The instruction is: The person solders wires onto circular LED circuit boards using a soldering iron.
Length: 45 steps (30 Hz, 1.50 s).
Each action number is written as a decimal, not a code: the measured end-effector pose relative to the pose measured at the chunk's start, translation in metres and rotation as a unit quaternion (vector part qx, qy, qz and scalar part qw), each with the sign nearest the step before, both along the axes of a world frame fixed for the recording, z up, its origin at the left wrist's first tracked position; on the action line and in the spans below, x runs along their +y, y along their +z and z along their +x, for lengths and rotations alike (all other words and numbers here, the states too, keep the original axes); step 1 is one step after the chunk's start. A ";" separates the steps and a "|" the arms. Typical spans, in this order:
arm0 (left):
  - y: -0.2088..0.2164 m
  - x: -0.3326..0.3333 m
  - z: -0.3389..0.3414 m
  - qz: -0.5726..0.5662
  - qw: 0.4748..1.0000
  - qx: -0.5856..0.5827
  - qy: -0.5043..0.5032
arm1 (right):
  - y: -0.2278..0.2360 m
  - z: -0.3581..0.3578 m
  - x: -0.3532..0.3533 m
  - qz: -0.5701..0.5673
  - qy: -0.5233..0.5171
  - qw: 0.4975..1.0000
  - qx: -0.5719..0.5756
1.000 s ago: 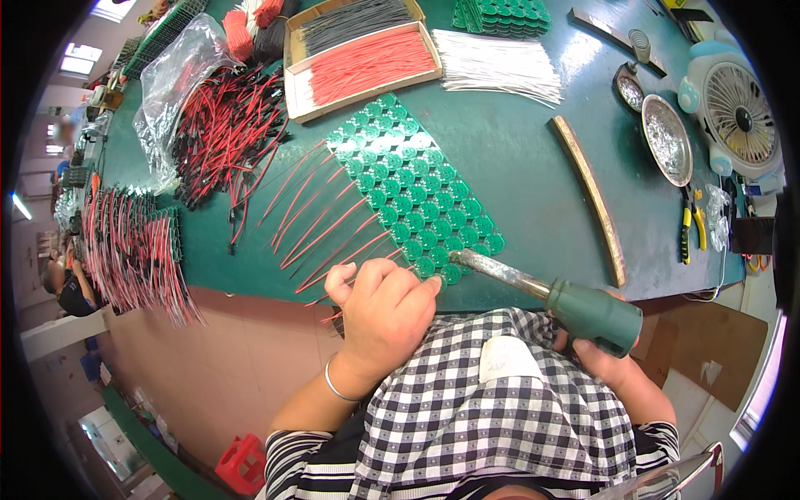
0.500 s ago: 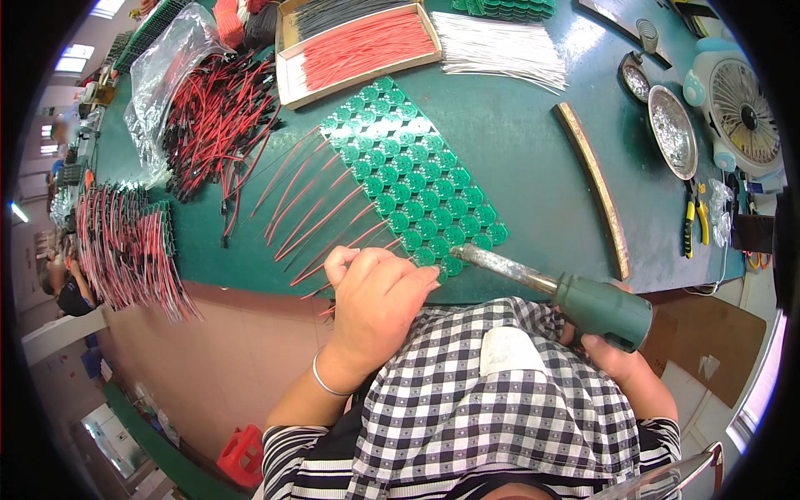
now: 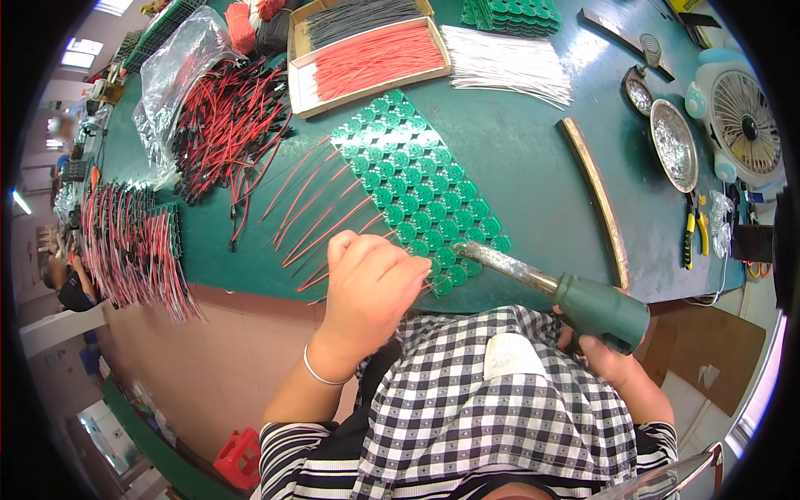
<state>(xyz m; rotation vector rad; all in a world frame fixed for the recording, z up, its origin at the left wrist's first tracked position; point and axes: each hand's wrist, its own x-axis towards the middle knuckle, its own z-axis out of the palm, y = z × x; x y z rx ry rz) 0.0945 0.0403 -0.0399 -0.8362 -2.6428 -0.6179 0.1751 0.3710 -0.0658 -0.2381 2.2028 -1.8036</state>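
Striped sleeves (image 3: 287,454) flank a checked, monochrome apron (image 3: 500,425).

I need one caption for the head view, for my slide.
The right hand holds a soldering iron over a green circuit panel; the left hand is near red wires.

Legible lettering: none. Item 1: white patch (image 3: 510,357), borne on the front of the checked apron (image 3: 467,429); faint grey marks are shown on its face, too blurred to be read. Item 2: sheet of green circuit boards (image 3: 417,179); fine white marks are carried on its round sections, too small to be deciphered. Item 3: stack of green boards (image 3: 515,17); pale marks are seen, likewise too small to be made out.
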 end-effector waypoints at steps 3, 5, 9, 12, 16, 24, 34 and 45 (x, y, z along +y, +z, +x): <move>-0.004 0.000 0.000 0.002 1.000 -0.007 -0.001 | 0.011 -0.005 -0.006 -0.048 -0.014 0.994 -0.099; -0.005 0.000 0.001 0.004 1.000 -0.007 0.001 | 0.002 -0.001 -0.004 0.001 -0.003 0.998 -0.055; -0.002 0.000 0.001 0.005 1.000 -0.005 -0.006 | 0.003 -0.004 -0.006 0.024 0.006 0.999 -0.030; -0.003 0.000 0.001 0.005 1.000 -0.006 -0.004 | -0.001 -0.002 -0.006 0.038 0.001 0.999 -0.026; -0.002 0.001 0.001 0.005 1.000 -0.006 0.001 | -0.003 -0.002 -0.004 0.076 0.032 0.997 0.013; -0.004 0.002 0.001 0.008 1.000 -0.006 0.002 | -0.004 -0.006 -0.014 0.145 0.022 0.981 0.128; -0.003 0.001 0.000 0.007 1.000 -0.009 0.003 | -0.006 -0.008 -0.011 -0.096 -0.027 0.995 -0.007; -0.003 0.000 0.000 0.008 1.000 -0.014 0.002 | -0.006 -0.016 -0.015 -0.188 -0.127 0.974 -0.010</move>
